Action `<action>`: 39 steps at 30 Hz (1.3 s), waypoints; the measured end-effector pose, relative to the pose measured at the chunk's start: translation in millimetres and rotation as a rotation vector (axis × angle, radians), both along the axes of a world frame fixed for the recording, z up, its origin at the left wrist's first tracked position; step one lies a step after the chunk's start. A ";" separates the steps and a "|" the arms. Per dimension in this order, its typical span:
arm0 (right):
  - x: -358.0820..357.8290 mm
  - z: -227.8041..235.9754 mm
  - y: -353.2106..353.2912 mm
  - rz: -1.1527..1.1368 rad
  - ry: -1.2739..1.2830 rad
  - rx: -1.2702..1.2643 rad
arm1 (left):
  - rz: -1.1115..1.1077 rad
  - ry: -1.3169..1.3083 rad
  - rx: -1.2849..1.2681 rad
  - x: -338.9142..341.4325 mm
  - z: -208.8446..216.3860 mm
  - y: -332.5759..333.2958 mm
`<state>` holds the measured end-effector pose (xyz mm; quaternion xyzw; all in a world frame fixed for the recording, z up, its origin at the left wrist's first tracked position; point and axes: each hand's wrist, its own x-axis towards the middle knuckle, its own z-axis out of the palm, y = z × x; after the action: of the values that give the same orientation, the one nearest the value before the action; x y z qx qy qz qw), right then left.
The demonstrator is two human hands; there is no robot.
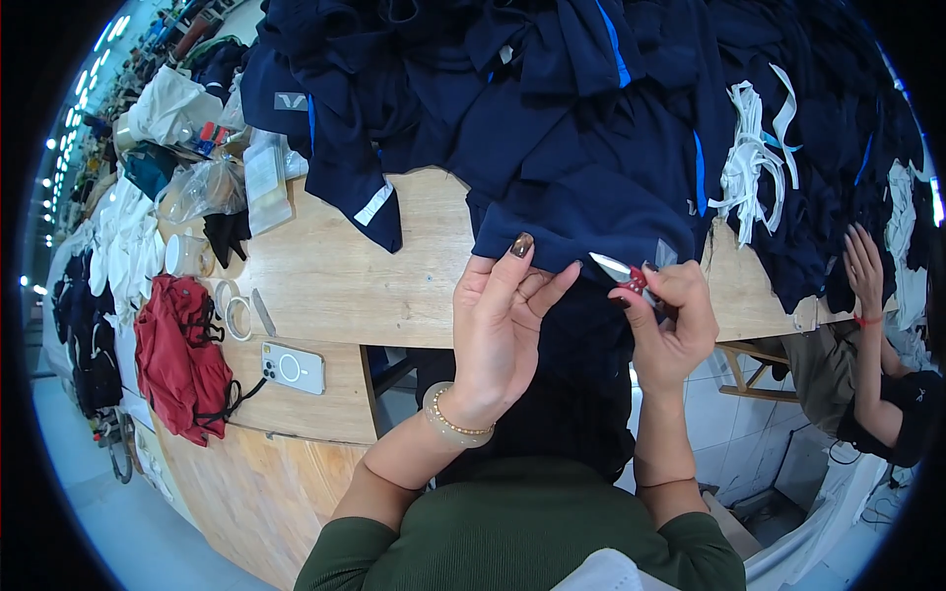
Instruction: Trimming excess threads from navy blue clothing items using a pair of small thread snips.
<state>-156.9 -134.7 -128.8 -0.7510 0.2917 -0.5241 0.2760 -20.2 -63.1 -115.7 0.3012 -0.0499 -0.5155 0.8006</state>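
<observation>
My left hand holds the near edge of a navy garment, the thumb lying on top of the cloth and the other fingers bent beneath it. In my right hand is a pair of thread snips with silver blades and a red part near the grip. The blades point left, close by the garment's edge and my left fingertips. A small clear plastic piece shows just beyond my right fingers. The cloth hides some of my left fingertips.
Navy garments are heaped across the wooden table. White strips lie right. At left are a red cloth bag, a phone, tape rolls and plastic bags. A co-worker's hand rests far right.
</observation>
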 end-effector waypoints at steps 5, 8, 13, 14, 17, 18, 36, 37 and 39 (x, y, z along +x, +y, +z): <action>10.7 -1.4 7.8 -0.085 0.035 -0.105 | 0.040 0.009 -0.042 -4.3 -2.9 -2.6; 14.3 0.5 10.4 -0.102 0.039 -0.112 | 0.060 -0.003 -0.083 -6.0 -7.2 -2.5; 17.6 2.3 9.8 -0.105 0.055 -0.168 | 0.054 -0.002 -0.062 -8.5 -4.7 -4.0; 18.3 1.4 9.0 -0.118 0.049 -0.185 | 0.063 -0.015 -0.075 -9.2 -4.9 -3.8; 17.9 -1.5 7.7 -0.132 0.049 -0.202 | 0.070 -0.028 -0.084 -9.7 -6.1 -4.6; 17.6 -2.0 7.3 -0.134 0.055 -0.203 | 0.068 -0.028 -0.079 -9.7 -6.4 -5.0; 6.5 -17.3 -18.5 -0.044 0.255 0.092 | -0.091 -0.020 -0.093 -2.5 3.7 5.3; 5.3 -15.8 -22.5 -0.046 0.254 0.091 | -0.093 -0.021 -0.094 1.8 0.6 7.0; 2.7 -12.1 -34.8 0.154 -0.128 0.450 | -0.224 -0.555 0.222 17.0 -14.2 10.3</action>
<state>-154.2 -169.4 -140.9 -0.6558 0.3248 -0.4698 0.4937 -3.2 -52.8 -130.0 0.5085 -0.2429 -0.5010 0.6569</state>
